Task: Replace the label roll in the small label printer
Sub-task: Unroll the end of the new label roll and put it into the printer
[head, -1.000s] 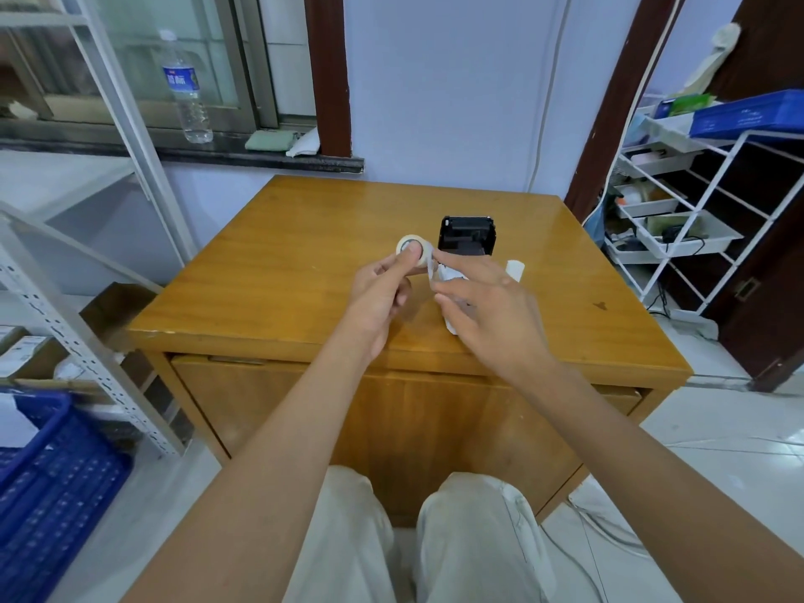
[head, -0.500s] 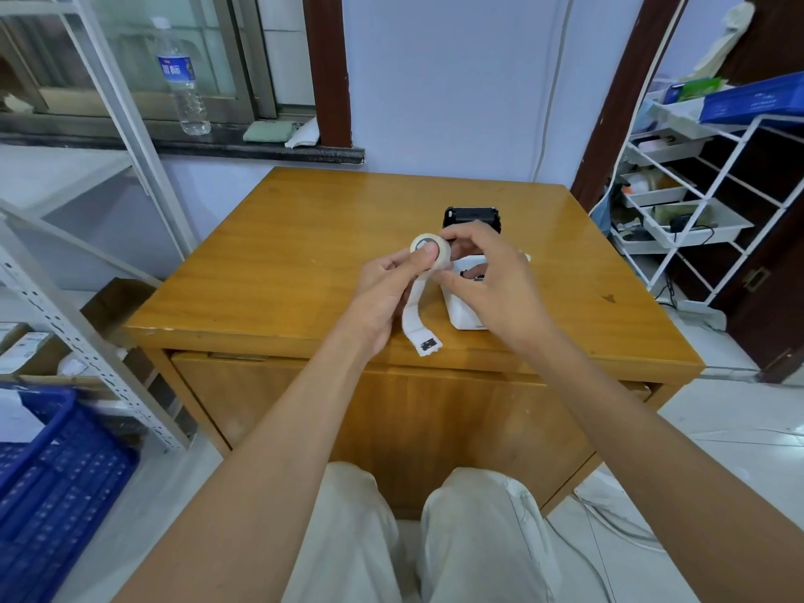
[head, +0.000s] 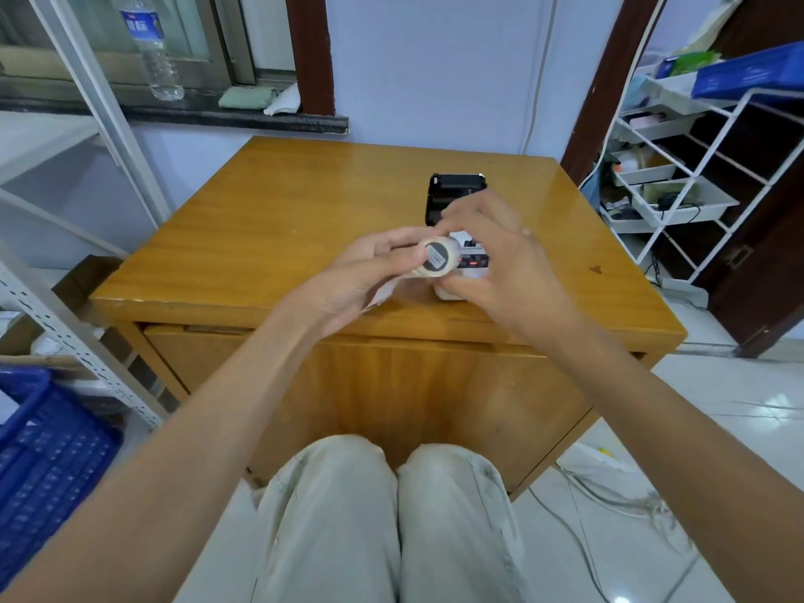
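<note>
A small white label roll [head: 438, 256] with a dark sticker on its end face is held above the wooden table [head: 269, 237]. My left hand [head: 365, 276] pinches it from the left, and a loose strip of labels hangs under that hand. My right hand [head: 500, 263] closes on the roll from the right and above. Just behind and below the roll sits the small white label printer [head: 472, 265], its black lid [head: 457, 195] standing open at the back. My right hand covers most of the printer body.
White wire shelving [head: 678, 185] with trays stands to the right of the table. A metal rack [head: 87, 124] and a blue plastic crate [head: 48, 463] are on the left. A water bottle [head: 152, 45] stands on the window sill. Cables lie on the floor at right.
The dangling strip of labels has been gathered in toward the roll and under my left hand. The roll has turned its end face toward me, and both hands have closed around it.
</note>
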